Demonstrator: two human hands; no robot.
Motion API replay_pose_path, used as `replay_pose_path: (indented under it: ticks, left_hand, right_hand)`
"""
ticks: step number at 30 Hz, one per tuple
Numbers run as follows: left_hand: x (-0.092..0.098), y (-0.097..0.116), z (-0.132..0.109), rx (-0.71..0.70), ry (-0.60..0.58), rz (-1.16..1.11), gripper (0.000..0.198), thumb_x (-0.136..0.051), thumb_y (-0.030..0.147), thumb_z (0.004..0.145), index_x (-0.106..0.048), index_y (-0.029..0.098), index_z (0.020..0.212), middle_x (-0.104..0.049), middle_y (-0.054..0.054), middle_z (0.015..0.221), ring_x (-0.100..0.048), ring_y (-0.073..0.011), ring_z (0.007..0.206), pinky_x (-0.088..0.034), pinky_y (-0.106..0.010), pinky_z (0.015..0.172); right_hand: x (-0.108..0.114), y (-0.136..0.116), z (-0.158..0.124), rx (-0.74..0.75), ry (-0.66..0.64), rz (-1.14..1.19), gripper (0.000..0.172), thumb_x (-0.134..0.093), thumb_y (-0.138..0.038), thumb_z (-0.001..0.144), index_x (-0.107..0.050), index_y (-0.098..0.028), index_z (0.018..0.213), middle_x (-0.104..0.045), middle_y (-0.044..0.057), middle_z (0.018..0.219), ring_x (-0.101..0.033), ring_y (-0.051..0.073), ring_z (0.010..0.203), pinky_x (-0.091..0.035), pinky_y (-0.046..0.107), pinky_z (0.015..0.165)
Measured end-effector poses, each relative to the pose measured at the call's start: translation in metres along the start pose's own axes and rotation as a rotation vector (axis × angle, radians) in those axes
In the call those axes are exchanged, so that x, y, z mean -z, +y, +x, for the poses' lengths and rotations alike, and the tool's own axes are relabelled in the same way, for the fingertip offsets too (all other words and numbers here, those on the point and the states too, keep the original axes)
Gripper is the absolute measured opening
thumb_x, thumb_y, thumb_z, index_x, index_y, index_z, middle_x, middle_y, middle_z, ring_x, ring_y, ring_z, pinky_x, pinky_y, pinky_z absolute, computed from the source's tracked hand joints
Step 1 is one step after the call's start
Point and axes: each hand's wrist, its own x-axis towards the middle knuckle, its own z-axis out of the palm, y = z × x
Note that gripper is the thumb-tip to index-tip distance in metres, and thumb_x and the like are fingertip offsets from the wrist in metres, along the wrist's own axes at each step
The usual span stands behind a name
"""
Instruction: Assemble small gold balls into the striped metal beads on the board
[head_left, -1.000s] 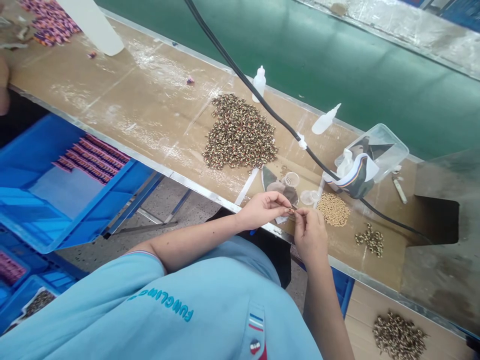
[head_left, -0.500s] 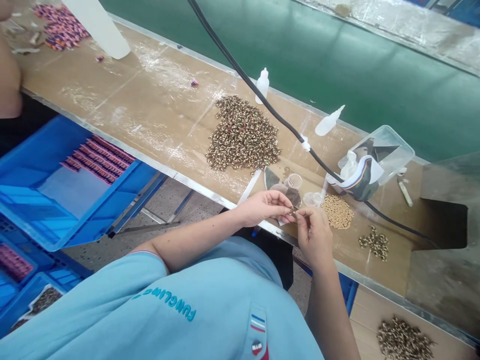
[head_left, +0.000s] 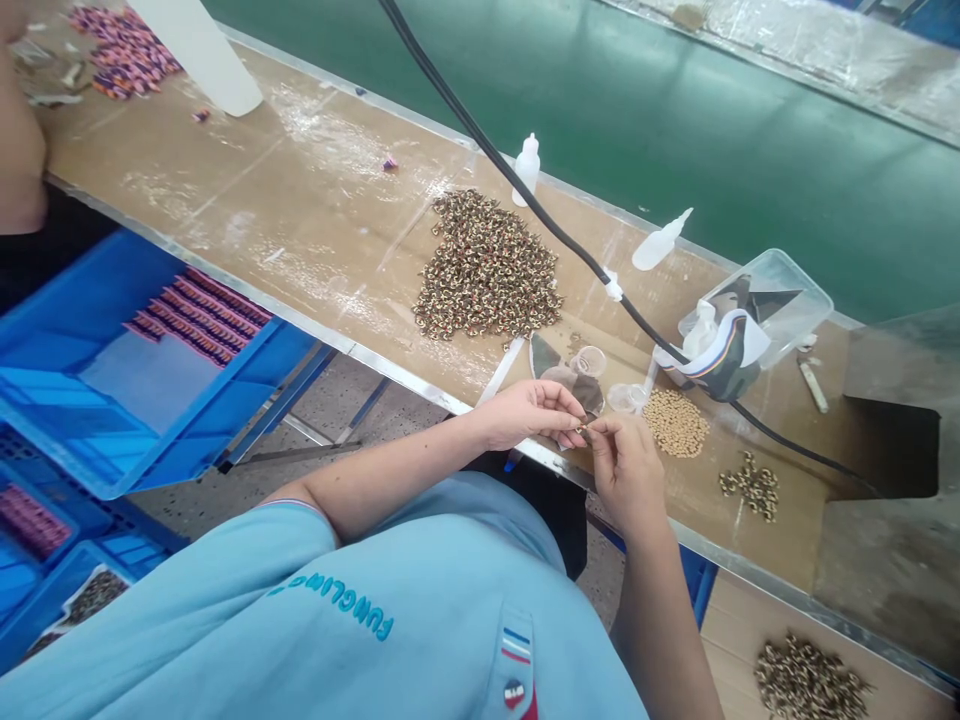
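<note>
Above the table's front edge my two hands meet fingertip to fingertip. Between them is a small dark-and-gold piece (head_left: 581, 428), mostly covered by the fingers. My left hand (head_left: 536, 412) pinches it with thumb and forefinger. My right hand (head_left: 626, 460) is closed in a pinch at the piece's other side. Just beyond the hands lie a grey cloth (head_left: 545, 352) and two small clear round cups, one cup (head_left: 589, 361) behind the other. Right of my right hand spreads a patch of small tan beads (head_left: 676, 423).
A big heap of small dark-and-gold pieces (head_left: 487, 265) lies mid-table, a smaller pile (head_left: 750, 487) at right. White squeeze bottles (head_left: 527, 170) stand or lie behind. A black cable (head_left: 480, 140) hangs across. A clear plastic box (head_left: 795, 290) and blue crate (head_left: 112, 470) flank me; another person's arm (head_left: 21, 150) is far left.
The piece between my fingertips has turned slightly, showing more gold. Both hands stay in nearly the same place.
</note>
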Motion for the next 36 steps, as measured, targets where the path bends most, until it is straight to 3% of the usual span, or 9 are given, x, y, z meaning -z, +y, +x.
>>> replay_pose_path:
  ticks: [15, 23, 31, 36]
  left_hand:
    - [-0.002, -0.002, 0.0, -0.012, 0.054, 0.039, 0.028, -0.078, 0.019, 0.064, -0.056, 0.009, 0.077, -0.068, -0.005, 0.06, -0.063, -0.0108, 0.053, -0.051, -0.026, 0.062]
    - [-0.003, -0.01, 0.0, -0.128, 0.071, 0.014, 0.039, -0.08, 0.034, 0.061, -0.055, 0.011, 0.081, -0.067, -0.002, 0.061, -0.062, -0.0093, 0.055, -0.049, -0.023, 0.061]
    - [0.0, -0.016, -0.001, -0.227, 0.026, 0.092, 0.038, -0.078, 0.038, 0.064, -0.057, 0.011, 0.08, -0.065, 0.0, 0.063, -0.059, -0.007, 0.056, -0.049, -0.022, 0.061]
    - [-0.001, -0.02, -0.002, -0.29, 0.021, 0.118, 0.038, -0.076, 0.043, 0.065, -0.059, 0.011, 0.077, -0.067, -0.004, 0.078, -0.061, -0.0072, 0.063, -0.05, -0.023, 0.064]
  right_hand:
    - [-0.008, -0.001, -0.004, 0.046, 0.11, -0.007, 0.013, -0.044, -0.022, 0.093, -0.055, -0.022, 0.085, -0.062, 0.001, 0.08, -0.057, 0.013, 0.079, -0.044, 0.025, 0.069]
    - [-0.012, -0.009, -0.015, -0.081, 0.287, -0.032, 0.009, -0.053, -0.021, 0.089, -0.062, -0.02, 0.091, -0.064, 0.002, 0.085, -0.057, 0.012, 0.075, -0.045, 0.024, 0.063]
    - [-0.017, -0.016, -0.016, -0.122, 0.309, -0.004, 0.007, -0.058, -0.024, 0.086, -0.061, -0.019, 0.083, -0.063, 0.001, 0.076, -0.054, 0.011, 0.067, -0.043, 0.023, 0.059]
    - [-0.018, -0.014, -0.017, -0.091, 0.346, -0.033, 0.003, -0.06, -0.021, 0.085, -0.062, -0.02, 0.082, -0.064, 0.001, 0.077, -0.057, 0.011, 0.07, -0.044, 0.022, 0.059]
